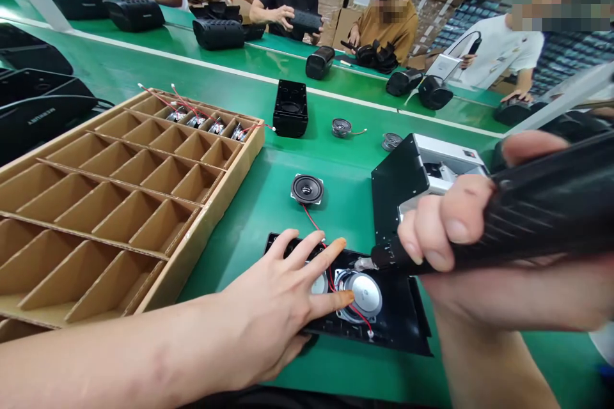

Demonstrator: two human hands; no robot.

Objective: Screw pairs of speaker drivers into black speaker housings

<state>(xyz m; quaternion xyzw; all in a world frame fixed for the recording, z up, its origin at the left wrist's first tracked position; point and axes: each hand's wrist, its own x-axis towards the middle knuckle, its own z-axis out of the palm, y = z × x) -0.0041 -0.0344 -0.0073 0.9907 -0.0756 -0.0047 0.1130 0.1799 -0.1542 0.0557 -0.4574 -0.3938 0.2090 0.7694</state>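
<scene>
A black speaker panel (398,323) lies flat on the green bench in front of me. Two silver speaker drivers sit in it, the right driver (362,294) joined by red wires. My left hand (283,303) rests on the panel with fingers spread, two fingertips touching the drivers. My right hand (446,230) is wrapped round a black electric screwdriver (537,217), whose tip meets the right driver's upper rim. A loose speaker driver (307,189) with a red wire lies just beyond the panel.
A cardboard divider tray (119,204) fills the left, with a few drivers in its far row. A black speaker housing (290,108), two small drivers (341,127) and a white box (441,166) lie beyond. Other people handle black speakers (218,33) across the bench.
</scene>
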